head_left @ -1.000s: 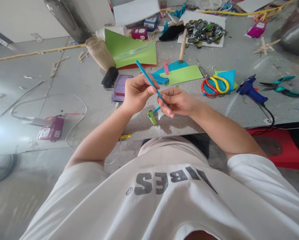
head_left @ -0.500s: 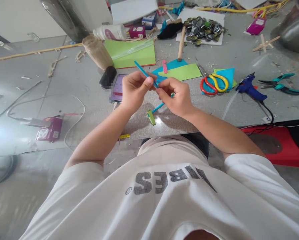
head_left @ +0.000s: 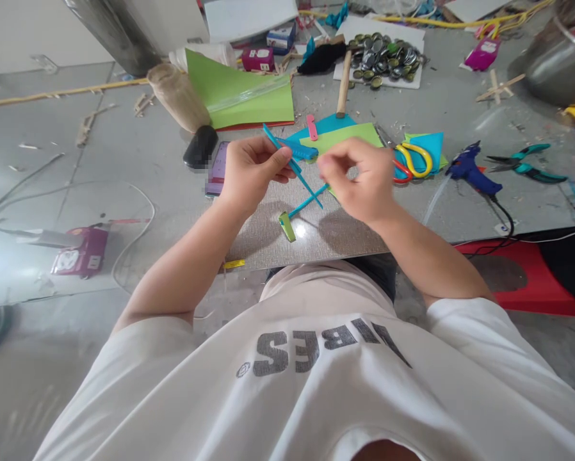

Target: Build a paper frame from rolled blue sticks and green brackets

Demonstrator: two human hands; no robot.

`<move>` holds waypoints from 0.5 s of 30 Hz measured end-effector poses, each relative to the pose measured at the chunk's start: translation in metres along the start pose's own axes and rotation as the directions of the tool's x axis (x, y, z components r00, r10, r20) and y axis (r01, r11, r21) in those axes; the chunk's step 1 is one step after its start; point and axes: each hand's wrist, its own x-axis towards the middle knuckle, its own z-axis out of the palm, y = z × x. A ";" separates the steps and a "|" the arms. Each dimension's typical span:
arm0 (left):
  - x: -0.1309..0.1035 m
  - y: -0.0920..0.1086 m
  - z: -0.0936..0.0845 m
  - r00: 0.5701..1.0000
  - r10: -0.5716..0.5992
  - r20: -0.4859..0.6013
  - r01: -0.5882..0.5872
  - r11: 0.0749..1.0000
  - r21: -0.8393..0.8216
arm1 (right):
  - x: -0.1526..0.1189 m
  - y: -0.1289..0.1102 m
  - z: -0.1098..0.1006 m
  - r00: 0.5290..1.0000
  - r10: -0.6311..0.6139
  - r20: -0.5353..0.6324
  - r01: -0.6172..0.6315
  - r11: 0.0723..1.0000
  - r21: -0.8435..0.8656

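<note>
My left hand [head_left: 253, 173] pinches a thin blue paper stick [head_left: 307, 187], which slants down to the right past the fingertips. Right of it is my right hand [head_left: 359, 176], slightly blurred, with thumb and forefinger pressed together; whatever they may hold cannot be made out. Below the hands a second blue stick [head_left: 303, 203] with a folded green piece [head_left: 286, 226] at its end lies on the table. A flat blue elongated object [head_left: 303, 151] shows just behind my left fingers. Behind that are a small pink piece [head_left: 312, 127] and a green paper strip [head_left: 349, 137].
To the right lie scissors [head_left: 419, 159], a blue glue gun [head_left: 474, 169] and pliers [head_left: 527, 165]. Farther back are a wooden handle [head_left: 344, 86], bottle caps [head_left: 383, 57] and green sheets [head_left: 249, 99]. A phone [head_left: 216, 169] and cable [head_left: 148, 211] lie on the left.
My right hand has moved right, away from the blue stick, and partly covers the scissors. My left hand keeps the stick, whose lower end now shows. The view has shifted slightly.
</note>
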 end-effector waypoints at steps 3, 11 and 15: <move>-0.001 -0.003 -0.002 0.998 -0.069 0.009 0.069 0.997 -0.025 | -0.007 -0.003 -0.050 0.966 -0.114 -0.230 0.077 0.984 -0.162; 0.003 -0.017 -0.009 0.995 -0.069 0.068 0.073 0.996 -0.058 | -0.056 0.072 -0.224 0.906 0.204 -0.370 -0.402 0.687 -0.606; 0.001 -0.009 -0.001 1.000 0.000 0.019 0.001 0.999 -0.048 | -0.074 0.094 -0.246 0.828 0.411 -0.381 -0.549 0.458 -0.699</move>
